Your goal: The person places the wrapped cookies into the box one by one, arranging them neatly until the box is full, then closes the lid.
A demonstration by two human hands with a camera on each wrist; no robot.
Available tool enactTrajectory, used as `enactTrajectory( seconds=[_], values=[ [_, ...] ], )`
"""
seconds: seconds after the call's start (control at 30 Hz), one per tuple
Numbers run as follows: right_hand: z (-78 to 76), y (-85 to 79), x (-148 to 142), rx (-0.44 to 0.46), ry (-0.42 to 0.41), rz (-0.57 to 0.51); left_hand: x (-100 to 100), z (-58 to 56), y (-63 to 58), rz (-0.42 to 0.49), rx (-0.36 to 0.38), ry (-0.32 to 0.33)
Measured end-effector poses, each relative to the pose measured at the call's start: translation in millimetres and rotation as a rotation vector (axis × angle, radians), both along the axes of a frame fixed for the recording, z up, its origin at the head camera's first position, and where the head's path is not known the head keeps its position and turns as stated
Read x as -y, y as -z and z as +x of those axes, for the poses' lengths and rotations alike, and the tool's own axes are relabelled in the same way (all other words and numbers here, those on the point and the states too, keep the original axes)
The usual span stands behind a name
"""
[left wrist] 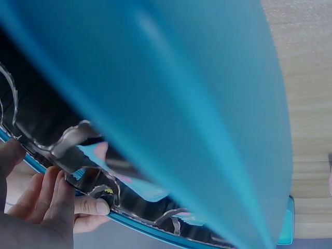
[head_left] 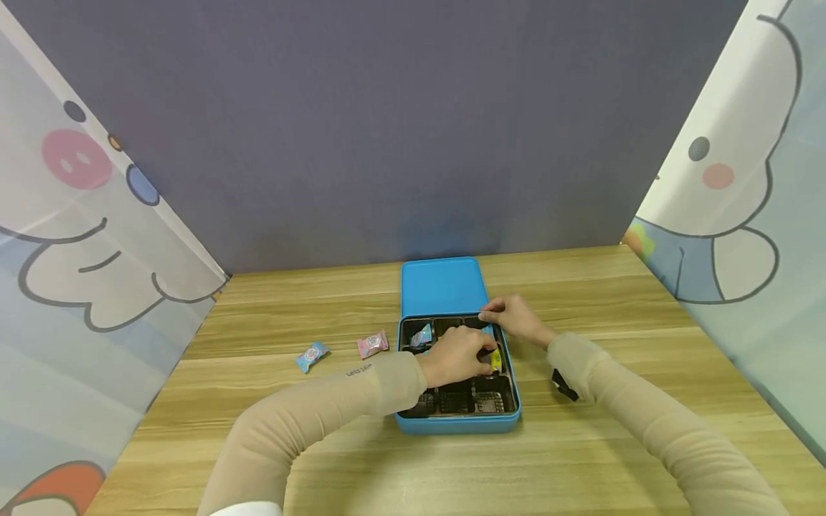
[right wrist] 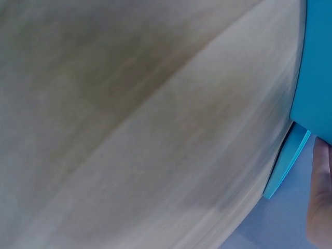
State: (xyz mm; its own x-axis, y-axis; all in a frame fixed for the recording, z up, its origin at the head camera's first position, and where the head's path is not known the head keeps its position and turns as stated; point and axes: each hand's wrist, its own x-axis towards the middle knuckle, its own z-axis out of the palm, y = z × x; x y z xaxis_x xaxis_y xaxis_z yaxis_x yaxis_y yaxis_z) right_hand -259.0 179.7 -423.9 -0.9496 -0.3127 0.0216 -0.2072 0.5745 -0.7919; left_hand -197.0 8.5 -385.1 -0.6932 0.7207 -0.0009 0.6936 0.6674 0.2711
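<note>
In the head view, a blue tin (head_left: 458,424) with a black divided tray (head_left: 454,398) stands on the table. My left hand (head_left: 454,356) reaches across it, fingers curled down into the middle compartment of the right column. Thumb and index finger pinch a yellow wrapped candy (head_left: 496,360), partly hidden by the hand. My right hand (head_left: 516,319) holds the tin's right rim near the back corner; in the right wrist view a finger (right wrist: 320,176) lies against the blue wall (right wrist: 319,78). One blue candy (head_left: 422,335) sits in the back left compartment, another blue candy (head_left: 488,330) at the back right.
The tin's blue lid (head_left: 444,285) lies opened behind it, close to the grey back panel (head_left: 419,143). To the left on the wooden table (head_left: 258,401) are a pink candy (head_left: 373,345) and a blue candy (head_left: 312,355). Printed curtains (head_left: 768,265) flank both sides.
</note>
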Motion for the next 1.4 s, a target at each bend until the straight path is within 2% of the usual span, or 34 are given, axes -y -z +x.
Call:
enactTrajectory(
  seconds=[0.2,0.4,0.6,0.73,0.93,1.17,1.4],
  values=[
    [0.8,-0.8,0.3,-0.006,-0.007,0.002,0.8,0.3,-2.0,0.0,0.019,0.019],
    [0.7,-1.5,1.2,-0.013,-0.005,-0.005,4.2,-1.5,-8.0,0.018,0.076,0.048],
    [-1.7,0.7,0.5,-0.033,-0.005,0.009,9.8,-2.3,-15.2,0.076,0.11,0.02],
    [-1.1,1.3,0.2,-0.028,-0.007,0.007,15.6,-0.1,-21.4,0.129,0.141,-0.019],
    [-0.3,2.4,0.6,-0.037,-0.012,0.004,31.1,4.6,-32.9,0.236,0.257,-0.082],
    [3.1,2.1,2.0,-0.031,-0.004,0.001,52.9,5.1,-37.5,0.372,0.349,-0.028],
    [2.6,0.2,3.6,-0.041,0.016,-0.003,74.7,9.6,-36.7,0.454,0.382,-0.037]
  ],
)
